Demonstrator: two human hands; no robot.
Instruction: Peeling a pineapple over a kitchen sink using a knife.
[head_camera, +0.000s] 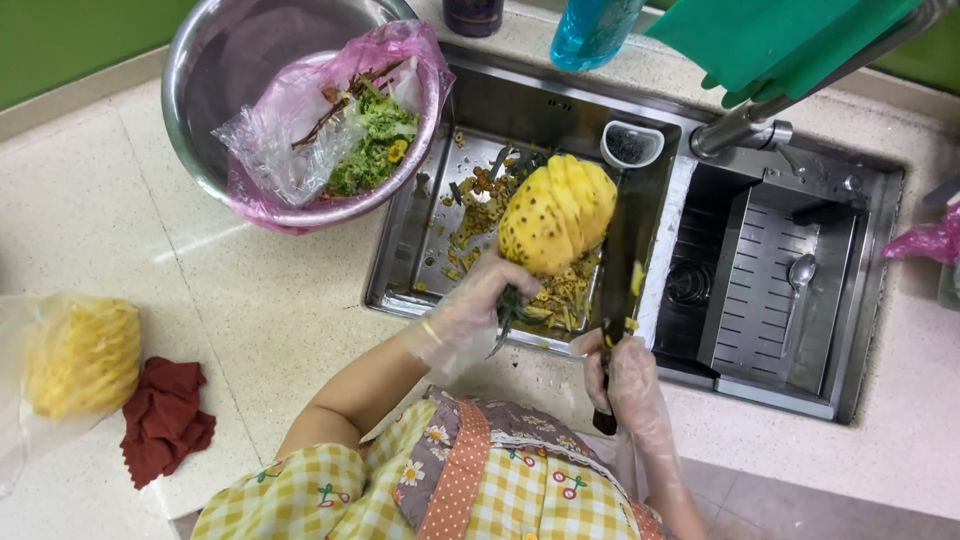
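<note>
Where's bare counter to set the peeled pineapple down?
Free: the cream stone counter between the steel bowl lined with a pink bag, the dark red cloth and the steel sink. Crowded: the left basin, full of peelings, and the right basin's steel rack.

left hand (475, 305): grips peeled pineapple (556, 214) by its leafy end
right hand (625, 372): holds knife (618, 268) beside the fruit
below: sink (420, 250) with peel scraps

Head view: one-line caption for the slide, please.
Gloved left hand holds a peeled pineapple over the sink; right hand grips a knife.
</note>
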